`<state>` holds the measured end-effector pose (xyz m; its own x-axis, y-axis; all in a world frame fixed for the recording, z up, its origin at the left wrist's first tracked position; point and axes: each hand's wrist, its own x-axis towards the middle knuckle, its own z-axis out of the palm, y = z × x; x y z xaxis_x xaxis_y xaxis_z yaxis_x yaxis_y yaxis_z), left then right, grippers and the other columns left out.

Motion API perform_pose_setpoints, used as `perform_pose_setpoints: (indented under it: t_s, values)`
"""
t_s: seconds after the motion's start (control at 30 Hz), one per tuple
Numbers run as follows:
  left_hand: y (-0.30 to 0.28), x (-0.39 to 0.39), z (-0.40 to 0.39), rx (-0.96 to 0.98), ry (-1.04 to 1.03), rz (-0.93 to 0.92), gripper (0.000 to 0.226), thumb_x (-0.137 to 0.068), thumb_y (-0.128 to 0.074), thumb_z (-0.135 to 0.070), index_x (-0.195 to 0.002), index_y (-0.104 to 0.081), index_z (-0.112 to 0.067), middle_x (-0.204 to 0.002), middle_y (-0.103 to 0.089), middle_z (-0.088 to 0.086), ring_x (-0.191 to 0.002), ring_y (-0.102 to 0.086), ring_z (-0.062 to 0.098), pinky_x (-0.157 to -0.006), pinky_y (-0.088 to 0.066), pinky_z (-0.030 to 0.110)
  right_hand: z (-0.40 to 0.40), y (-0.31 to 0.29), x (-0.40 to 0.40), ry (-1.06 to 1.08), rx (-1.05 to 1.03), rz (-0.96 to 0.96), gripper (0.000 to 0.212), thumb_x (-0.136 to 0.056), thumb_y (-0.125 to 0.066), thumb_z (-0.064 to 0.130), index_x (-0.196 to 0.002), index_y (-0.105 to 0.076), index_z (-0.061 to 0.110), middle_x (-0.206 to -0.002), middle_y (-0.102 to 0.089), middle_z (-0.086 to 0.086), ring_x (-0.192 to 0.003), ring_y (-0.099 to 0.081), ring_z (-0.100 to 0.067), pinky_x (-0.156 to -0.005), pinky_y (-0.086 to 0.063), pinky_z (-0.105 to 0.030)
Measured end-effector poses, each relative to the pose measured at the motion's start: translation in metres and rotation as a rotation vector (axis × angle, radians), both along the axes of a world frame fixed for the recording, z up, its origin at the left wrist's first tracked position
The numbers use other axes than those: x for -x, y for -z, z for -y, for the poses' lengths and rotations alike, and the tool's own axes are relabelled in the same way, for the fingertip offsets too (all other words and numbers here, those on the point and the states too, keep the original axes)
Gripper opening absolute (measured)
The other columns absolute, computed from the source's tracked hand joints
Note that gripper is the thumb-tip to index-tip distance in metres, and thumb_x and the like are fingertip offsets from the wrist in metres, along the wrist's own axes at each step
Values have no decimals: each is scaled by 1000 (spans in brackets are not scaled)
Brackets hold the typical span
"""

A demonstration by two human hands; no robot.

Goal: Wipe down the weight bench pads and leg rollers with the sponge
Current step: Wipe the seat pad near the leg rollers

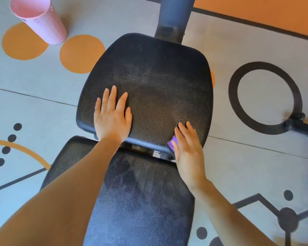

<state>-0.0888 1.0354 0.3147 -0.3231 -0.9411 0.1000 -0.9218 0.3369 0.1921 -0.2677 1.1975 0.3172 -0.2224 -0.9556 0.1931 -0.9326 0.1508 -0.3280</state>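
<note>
**Black seat pad under the sponge, rollers yet to come**

Black textured vinyl shows dull streaks on both pads. The person's left hand point(112, 116) lies flat, fingers spread, on the seat pad point(149, 82), steadying it. The right hand point(188, 148) presses the purple sponge point(173, 141) with straight fingers against that pad's near right corner, beside the gap before the long back pad point(140, 201); most of the sponge is hidden under the palm. Pad wiping appears to be the step in hand. The next move likely calls for even strokes across the seat, then on to the leg rollers, which are not in view. A pink bin point(37, 18) stands on the patterned floor point(43, 96).
</note>
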Motion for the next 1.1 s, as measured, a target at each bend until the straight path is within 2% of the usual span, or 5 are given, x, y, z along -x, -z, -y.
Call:
perform_pose_setpoints:
  t_s: [0.27,0.43,0.67,0.83,1.1]
  values:
    - [-1,0,-1,-4,-4,4,50,-97,-27,-39,-142,-42,-22,-155,-29,9,-146,-18,28,-117,-13,45,49,-3,34,156,54,71,49,-98,-36,27,-119,-60,-10,-132,-56,-23,-129,-46,-41,-109,-36,-50]
    - [-1,0,-1,-15,-7,8,50,-98,-27,-38,-143,-41,-22,-156,-27,9,-146,-17,29,-117,-14,46,21,0,18,190,68,142,45,-97,-42,26,-122,-59,-7,-136,-54,-19,-132,-43,-35,-118,-16,-29]
    - [-4,1,-1,-50,-5,-4,43,-99,-40,-30,-141,-43,-19,-155,-29,11,-145,-19,30,-117,-15,48,-8,-6,6,130,55,258,52,-104,-30,36,-124,-59,-1,-139,-52,-13,-136,-38,-26,-115,-26,-40]
    - [-18,19,-4,-29,67,-62,38,-96,-48,-16,-134,-52,-12,-150,-36,15,-142,-28,31,-116,-19,48,-6,-20,20,283,164,607,46,-99,-39,33,-126,-59,3,-137,-50,-1,-132,-45,-18,-113,-29,-23]
    - [-32,102,18,-62,221,-71,38,-97,-49,-20,-135,-53,-16,-150,-38,14,-141,-30,30,-116,-19,45,71,-38,106,353,220,582,36,-99,-44,22,-123,-60,2,-129,-59,-12,-117,-52,-16,-99,-30,-4]
